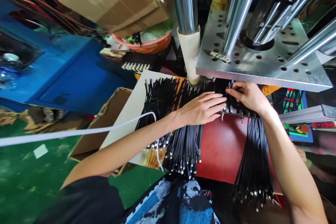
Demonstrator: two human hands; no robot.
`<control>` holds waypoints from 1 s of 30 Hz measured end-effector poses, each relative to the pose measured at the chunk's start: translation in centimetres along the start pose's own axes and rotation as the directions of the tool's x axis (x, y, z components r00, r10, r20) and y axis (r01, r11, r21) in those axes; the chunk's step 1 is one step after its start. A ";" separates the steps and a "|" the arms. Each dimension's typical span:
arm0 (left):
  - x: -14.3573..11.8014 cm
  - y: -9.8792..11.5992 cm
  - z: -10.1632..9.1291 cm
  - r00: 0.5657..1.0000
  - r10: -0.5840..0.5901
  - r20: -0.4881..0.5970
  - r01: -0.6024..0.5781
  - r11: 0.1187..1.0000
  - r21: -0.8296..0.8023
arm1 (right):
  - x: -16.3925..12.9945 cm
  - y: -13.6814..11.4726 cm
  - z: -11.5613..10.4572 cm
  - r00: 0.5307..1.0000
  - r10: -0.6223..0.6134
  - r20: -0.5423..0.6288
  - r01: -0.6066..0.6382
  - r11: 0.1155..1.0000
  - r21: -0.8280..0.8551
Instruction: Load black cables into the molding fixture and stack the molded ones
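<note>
My left hand (202,108) lies palm down with its fingers stretched out, its fingertips at the left part of a dark metal fixture (237,111). Under and beside that hand is a bunch of black flat cables (183,147) with silvery plug ends. My right hand (248,96) reaches in beneath the edge of a thick steel plate (262,63). Thumb and forefinger are pinched on a black cable (230,85) at the fixture, its far end hidden. Another bunch of black cables (256,157) hangs over the front edge, below my right wrist.
Polished steel columns (185,3) rise around the plate. More black cables (160,98) lie on a white board (118,126) at left, crossed by a white cord (105,129). A button panel (299,128) stands right. Left are an open carton (105,112) and blue cabinet (65,70).
</note>
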State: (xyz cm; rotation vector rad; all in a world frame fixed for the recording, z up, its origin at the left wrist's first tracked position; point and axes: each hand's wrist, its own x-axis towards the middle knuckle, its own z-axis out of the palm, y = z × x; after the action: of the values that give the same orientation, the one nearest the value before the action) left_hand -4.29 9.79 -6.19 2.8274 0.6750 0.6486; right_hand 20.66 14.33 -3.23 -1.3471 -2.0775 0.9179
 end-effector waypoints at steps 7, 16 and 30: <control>0.7 0.5 0.2 1.000 -0.017 0.018 0.015 0.994 0.106 | -0.8 0.9 0.3 0.995 0.051 -0.090 -0.036 0.987 0.155; 1.1 4.7 1.7 0.972 -0.235 0.000 0.231 0.957 0.177 | -2.3 -0.3 1.6 0.918 -0.015 -0.397 -0.086 0.968 -0.236; 7.1 -0.2 0.5 0.916 -0.401 0.024 0.390 0.901 0.190 | 0.4 0.1 1.9 0.979 -0.103 -0.174 -0.064 0.658 -0.750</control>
State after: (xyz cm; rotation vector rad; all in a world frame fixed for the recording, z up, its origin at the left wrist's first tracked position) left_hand 1.55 13.18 -4.00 2.7205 1.3112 0.4432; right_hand 19.22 14.21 -4.59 -1.7010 -2.3914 -0.1857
